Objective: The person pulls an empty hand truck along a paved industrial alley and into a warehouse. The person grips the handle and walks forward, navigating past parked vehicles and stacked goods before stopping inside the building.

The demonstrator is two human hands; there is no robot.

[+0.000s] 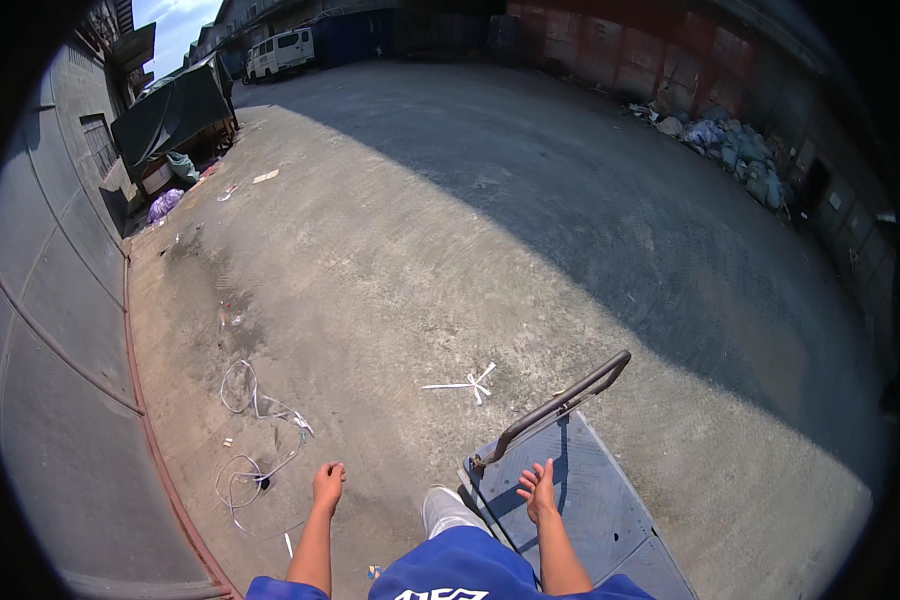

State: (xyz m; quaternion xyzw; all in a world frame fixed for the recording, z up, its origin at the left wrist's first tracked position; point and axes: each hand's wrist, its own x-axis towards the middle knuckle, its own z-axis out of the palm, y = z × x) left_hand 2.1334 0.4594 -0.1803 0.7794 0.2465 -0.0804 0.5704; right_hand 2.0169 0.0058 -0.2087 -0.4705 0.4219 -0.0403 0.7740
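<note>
My left hand [329, 483] hangs over the concrete ground with its fingers curled in, and nothing shows in it. My right hand [538, 490] is held above the platform cart [595, 475], fingers spread and holding nothing. The cart has a flat blue-grey deck and stands at my right. Its dark tubular handle [560, 405] rises at the far end of the deck, beyond my right hand and apart from it. Beside the cart, one light-coloured shoe or trouser leg [450, 508] shows below me.
Loops of white strapping [245, 480] lie on the ground at left, and a knotted white strip [475, 385] lies ahead. A grey metal wall [60, 330] runs along the left. Farther off are a tarp-covered stall [175, 115], a white van [282, 52] and piled bags [735, 150].
</note>
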